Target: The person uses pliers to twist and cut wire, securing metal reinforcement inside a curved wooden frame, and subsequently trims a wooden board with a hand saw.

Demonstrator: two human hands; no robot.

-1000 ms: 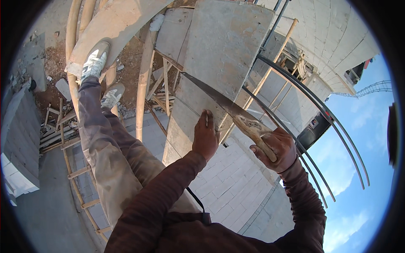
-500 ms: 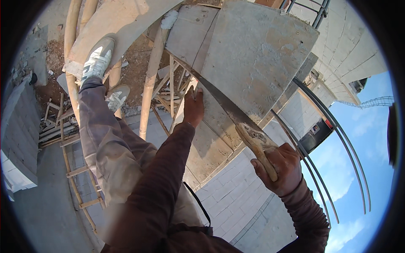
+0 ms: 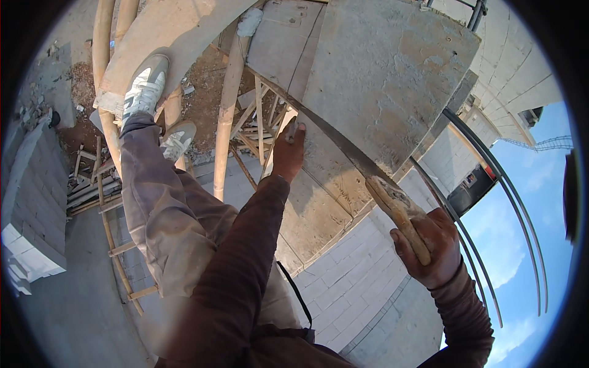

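My right hand (image 3: 437, 248) is closed round the worn wooden handle of a handsaw (image 3: 346, 149). Its long, dark blade slants up and left, crossing the edge of a wooden board (image 3: 287, 116) just beyond my left hand. The board's pale edge runs beneath my left hand (image 3: 288, 153), whose fingers are bent over it, with the thumb side towards the blade. Part of the grip is hidden by the hand itself. Right of the blade lies a large grey panel (image 3: 386, 80), stained with dried cement.
My left shoe (image 3: 146, 86) rests on a plank (image 3: 184, 30) high above the ground. Round wooden poles (image 3: 228, 113) and a wooden ladder (image 3: 123, 248) stand at left. Dark steel bars (image 3: 500, 178) stick out at right, near a pale block wall (image 3: 343, 276).
My right hand and the saw have moved right, drawing the blade back across the board. My left hand stays at the board's edge; the whole view has shifted slightly.
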